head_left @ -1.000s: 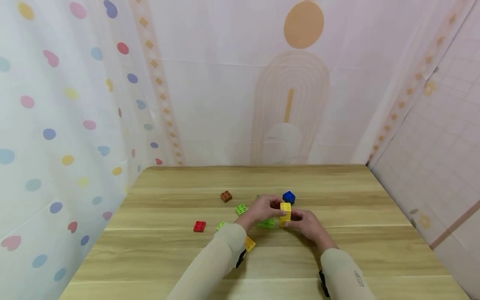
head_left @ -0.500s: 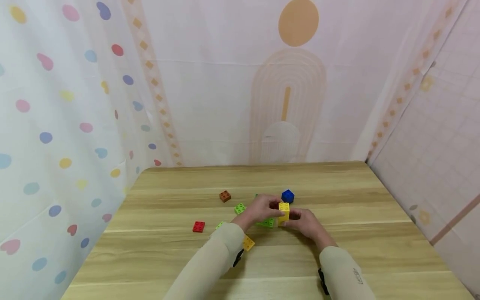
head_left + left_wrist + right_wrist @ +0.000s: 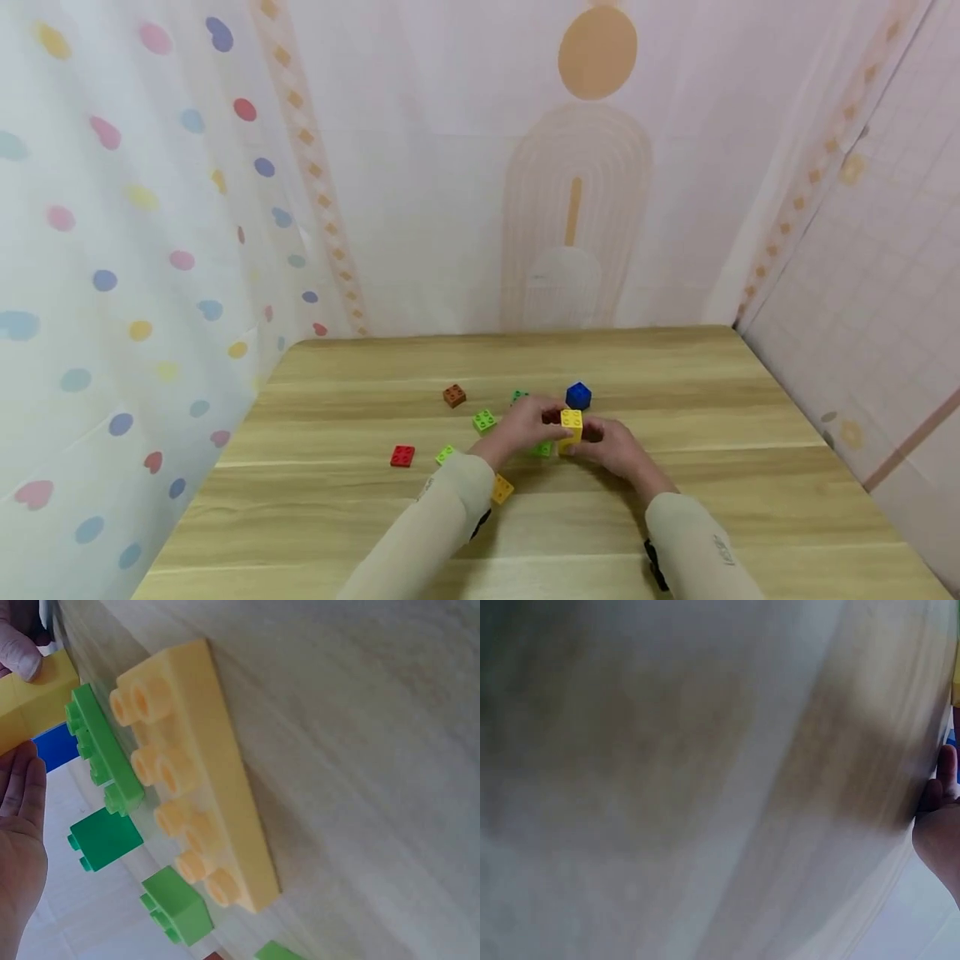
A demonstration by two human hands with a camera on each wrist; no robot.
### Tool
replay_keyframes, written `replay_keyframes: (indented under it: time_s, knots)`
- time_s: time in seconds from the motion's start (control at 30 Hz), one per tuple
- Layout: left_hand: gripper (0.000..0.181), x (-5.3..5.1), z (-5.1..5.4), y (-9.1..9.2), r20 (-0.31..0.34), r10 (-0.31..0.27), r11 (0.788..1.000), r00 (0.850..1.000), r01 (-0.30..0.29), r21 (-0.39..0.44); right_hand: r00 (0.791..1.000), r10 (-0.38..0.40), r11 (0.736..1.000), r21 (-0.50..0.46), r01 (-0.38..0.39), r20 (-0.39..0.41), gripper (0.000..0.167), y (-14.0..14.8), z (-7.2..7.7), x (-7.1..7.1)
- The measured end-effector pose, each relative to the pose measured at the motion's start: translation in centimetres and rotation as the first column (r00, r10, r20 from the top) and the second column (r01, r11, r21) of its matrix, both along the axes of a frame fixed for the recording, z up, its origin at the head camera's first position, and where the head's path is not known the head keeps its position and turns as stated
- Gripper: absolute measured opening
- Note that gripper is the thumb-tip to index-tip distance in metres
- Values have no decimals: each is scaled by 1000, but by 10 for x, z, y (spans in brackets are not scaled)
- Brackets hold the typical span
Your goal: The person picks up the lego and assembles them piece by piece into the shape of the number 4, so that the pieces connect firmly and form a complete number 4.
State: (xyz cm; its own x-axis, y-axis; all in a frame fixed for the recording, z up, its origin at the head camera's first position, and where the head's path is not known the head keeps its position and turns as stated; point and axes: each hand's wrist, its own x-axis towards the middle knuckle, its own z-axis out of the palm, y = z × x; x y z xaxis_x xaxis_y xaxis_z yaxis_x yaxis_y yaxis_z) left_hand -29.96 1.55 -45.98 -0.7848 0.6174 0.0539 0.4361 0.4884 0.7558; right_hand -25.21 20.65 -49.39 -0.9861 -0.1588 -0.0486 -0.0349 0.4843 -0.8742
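Observation:
Both hands are at a yellow toy building block stack [image 3: 572, 420], which stands upright on the table with studs on top. My left hand [image 3: 527, 428] pinches its upper part from the left, thumb on the near side. From the right, my right hand [image 3: 617, 448] grips the lower part. A seam crosses the stack's side in the left wrist view. Behind it sits a blue block [image 3: 578, 395]. A flat lime-green block [image 3: 109, 754] lies close by, partly hidden behind my left hand in the head view. The right wrist view catches only an edge of the yellow stack [image 3: 956, 679].
Left of the hands lie a red block [image 3: 402, 456], a brown block [image 3: 454, 395] and a lime-green block [image 3: 484, 421]. A dark green block [image 3: 520, 397] is behind my left hand. An orange-yellow block [image 3: 202, 780] lies below my left wrist. Curtains [image 3: 420, 208] border the wooden table [image 3: 337, 517].
Both hands keep their hold on the yellow stack and barely shift. The head view has swayed slightly, and a little more of the dark green block shows.

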Motion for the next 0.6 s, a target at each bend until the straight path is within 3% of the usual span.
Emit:
replay_keyframes:
  time_s: [0.3,0.43,0.6]
  knots:
    - [25,4,-12,-1,52,37,997,998,-40,59,981,191,982,10,-191,-19,36,14,0,-4]
    - [26,5,-8,-4,68,49,997,997,-53,61,971,237,971,40,-236,-41,39,16,4,-6]
    - [29,3,-2,-4,53,46,998,998,-48,44,969,241,970,51,-238,-56,44,19,15,-7]
